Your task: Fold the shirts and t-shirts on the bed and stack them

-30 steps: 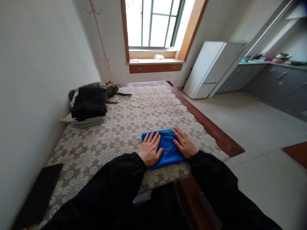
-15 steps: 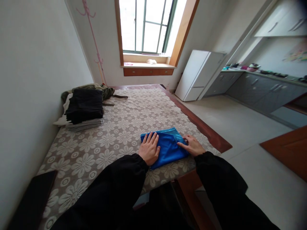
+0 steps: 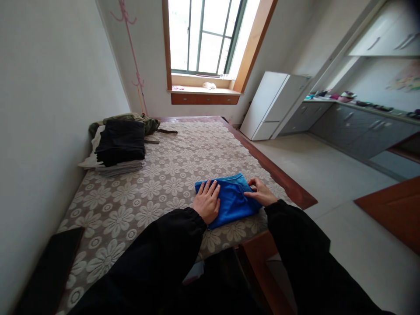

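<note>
A folded blue cloth [image 3: 234,205], glossy with a lighter blue strip along its far edge, lies on the table near its front right corner. My left hand [image 3: 207,203] rests flat on the cloth's left side, fingers stretched out over it. At the cloth's right side, my right hand [image 3: 260,192] has thumb and forefinger bent together on the edge, pinching the fabric. Part of the right edge is hidden under that hand.
A flower-patterned tablecloth [image 3: 149,212] covers the table. Folded black clothes [image 3: 120,142] sit on grey ones at the back left, beside a green bag [image 3: 151,126]. A dark flat object [image 3: 49,267] lies front left. A white fridge [image 3: 267,105] stands beyond.
My right thumb and forefinger have drawn closer together at the cloth's right edge, with slight puckering there. My left hand stays flat on the cloth. The view has shifted slightly.
</note>
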Demonstrator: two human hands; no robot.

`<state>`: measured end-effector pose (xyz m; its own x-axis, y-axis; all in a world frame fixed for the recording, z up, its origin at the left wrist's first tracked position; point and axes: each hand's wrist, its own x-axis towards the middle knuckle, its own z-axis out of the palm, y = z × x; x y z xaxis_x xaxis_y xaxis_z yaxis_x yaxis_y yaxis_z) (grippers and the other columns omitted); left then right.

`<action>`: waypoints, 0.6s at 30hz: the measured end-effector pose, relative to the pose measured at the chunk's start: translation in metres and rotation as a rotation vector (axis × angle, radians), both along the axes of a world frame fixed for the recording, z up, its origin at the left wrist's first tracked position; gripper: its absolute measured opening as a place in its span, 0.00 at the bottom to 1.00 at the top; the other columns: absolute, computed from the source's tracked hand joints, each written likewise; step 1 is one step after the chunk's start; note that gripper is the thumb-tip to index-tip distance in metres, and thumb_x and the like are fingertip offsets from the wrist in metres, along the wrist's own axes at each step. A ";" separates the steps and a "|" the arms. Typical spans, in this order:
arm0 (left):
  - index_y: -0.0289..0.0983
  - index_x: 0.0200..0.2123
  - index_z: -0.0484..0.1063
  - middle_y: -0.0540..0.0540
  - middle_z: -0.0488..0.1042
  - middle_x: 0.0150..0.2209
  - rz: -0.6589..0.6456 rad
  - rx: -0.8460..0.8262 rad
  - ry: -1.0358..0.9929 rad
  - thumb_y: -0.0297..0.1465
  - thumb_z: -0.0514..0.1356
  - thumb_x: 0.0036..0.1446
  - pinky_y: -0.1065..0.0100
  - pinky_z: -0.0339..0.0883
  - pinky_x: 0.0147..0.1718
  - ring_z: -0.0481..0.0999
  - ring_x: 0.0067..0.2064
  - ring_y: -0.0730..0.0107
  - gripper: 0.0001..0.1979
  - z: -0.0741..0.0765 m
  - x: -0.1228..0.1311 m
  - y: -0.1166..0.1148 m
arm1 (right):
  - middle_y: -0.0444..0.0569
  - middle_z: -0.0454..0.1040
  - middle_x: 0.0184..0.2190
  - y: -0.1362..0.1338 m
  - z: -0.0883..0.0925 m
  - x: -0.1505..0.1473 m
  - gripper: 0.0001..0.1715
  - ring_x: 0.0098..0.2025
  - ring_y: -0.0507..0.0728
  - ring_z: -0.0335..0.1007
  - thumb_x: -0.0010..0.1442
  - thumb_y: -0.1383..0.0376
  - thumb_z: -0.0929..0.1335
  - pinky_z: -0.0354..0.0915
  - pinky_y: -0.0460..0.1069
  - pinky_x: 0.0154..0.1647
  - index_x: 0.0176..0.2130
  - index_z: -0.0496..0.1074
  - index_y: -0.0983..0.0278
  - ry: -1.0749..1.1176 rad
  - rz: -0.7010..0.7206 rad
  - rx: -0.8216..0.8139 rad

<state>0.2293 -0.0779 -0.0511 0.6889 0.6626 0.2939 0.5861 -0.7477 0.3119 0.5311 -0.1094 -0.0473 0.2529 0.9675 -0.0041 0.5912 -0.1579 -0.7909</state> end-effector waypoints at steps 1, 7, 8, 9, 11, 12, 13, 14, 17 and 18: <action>0.35 0.71 0.57 0.41 0.54 0.74 -0.001 0.001 0.002 0.36 0.48 0.70 0.46 0.43 0.73 0.47 0.76 0.51 0.29 0.000 0.000 0.000 | 0.50 0.76 0.44 0.000 0.000 0.000 0.26 0.38 0.61 0.78 0.46 0.56 0.75 0.77 0.59 0.43 0.41 0.62 0.56 0.013 -0.001 -0.005; 0.36 0.71 0.57 0.41 0.53 0.75 -0.009 0.000 0.003 0.38 0.49 0.70 0.46 0.41 0.73 0.47 0.76 0.52 0.29 -0.001 -0.001 0.001 | 0.57 0.75 0.50 0.004 -0.003 0.007 0.38 0.57 0.71 0.73 0.40 0.55 0.79 0.74 0.63 0.52 0.47 0.63 0.56 0.131 -0.036 0.018; 0.36 0.71 0.58 0.41 0.53 0.75 -0.011 -0.003 0.000 0.38 0.49 0.70 0.46 0.41 0.73 0.47 0.76 0.52 0.29 -0.001 -0.002 0.001 | 0.57 0.75 0.50 0.005 -0.002 0.009 0.40 0.57 0.71 0.73 0.39 0.56 0.79 0.74 0.63 0.53 0.48 0.63 0.56 0.153 -0.037 -0.002; 0.36 0.70 0.58 0.41 0.53 0.75 -0.011 -0.008 -0.004 0.38 0.49 0.70 0.46 0.41 0.73 0.47 0.76 0.52 0.29 -0.001 -0.002 0.001 | 0.57 0.76 0.50 0.005 -0.001 0.010 0.42 0.57 0.70 0.73 0.39 0.56 0.80 0.74 0.63 0.53 0.49 0.63 0.56 0.168 -0.033 -0.028; 0.36 0.70 0.60 0.41 0.55 0.74 -0.012 -0.019 -0.015 0.38 0.49 0.70 0.47 0.41 0.73 0.47 0.75 0.52 0.28 0.000 -0.002 0.000 | 0.56 0.76 0.50 0.005 0.002 0.011 0.44 0.55 0.68 0.75 0.39 0.57 0.80 0.74 0.61 0.53 0.52 0.63 0.57 0.158 -0.018 -0.079; 0.36 0.69 0.60 0.41 0.56 0.74 -0.013 -0.024 -0.023 0.38 0.49 0.70 0.47 0.41 0.73 0.48 0.75 0.52 0.28 0.000 -0.001 0.000 | 0.55 0.76 0.50 0.004 0.004 0.010 0.45 0.53 0.66 0.76 0.39 0.58 0.81 0.74 0.59 0.53 0.53 0.63 0.57 0.130 -0.010 -0.101; 0.36 0.69 0.61 0.41 0.56 0.73 -0.014 -0.029 -0.032 0.38 0.50 0.69 0.47 0.41 0.73 0.48 0.75 0.52 0.28 0.001 -0.001 -0.001 | 0.55 0.76 0.50 0.003 0.007 0.009 0.45 0.51 0.65 0.77 0.41 0.59 0.80 0.74 0.58 0.52 0.54 0.63 0.58 0.088 -0.002 -0.121; 0.37 0.69 0.61 0.42 0.57 0.73 -0.014 -0.034 -0.044 0.38 0.50 0.69 0.46 0.40 0.73 0.48 0.75 0.52 0.27 0.003 -0.001 -0.001 | 0.54 0.77 0.49 0.002 0.009 0.007 0.44 0.49 0.64 0.78 0.43 0.60 0.80 0.74 0.57 0.51 0.55 0.63 0.59 0.037 0.006 -0.140; 0.39 0.66 0.64 0.44 0.62 0.71 0.034 -0.066 -0.098 0.36 0.51 0.69 0.48 0.41 0.73 0.52 0.74 0.55 0.24 0.009 -0.003 0.001 | 0.52 0.78 0.44 -0.001 0.016 0.001 0.39 0.44 0.62 0.79 0.48 0.63 0.78 0.73 0.57 0.50 0.56 0.64 0.61 -0.123 0.038 -0.165; 0.40 0.64 0.66 0.44 0.64 0.69 0.073 -0.078 -0.116 0.36 0.52 0.69 0.49 0.44 0.72 0.55 0.72 0.56 0.23 0.013 -0.005 0.004 | 0.52 0.78 0.43 -0.002 0.017 -0.001 0.37 0.44 0.62 0.79 0.50 0.63 0.77 0.73 0.56 0.50 0.56 0.64 0.61 -0.160 0.049 -0.162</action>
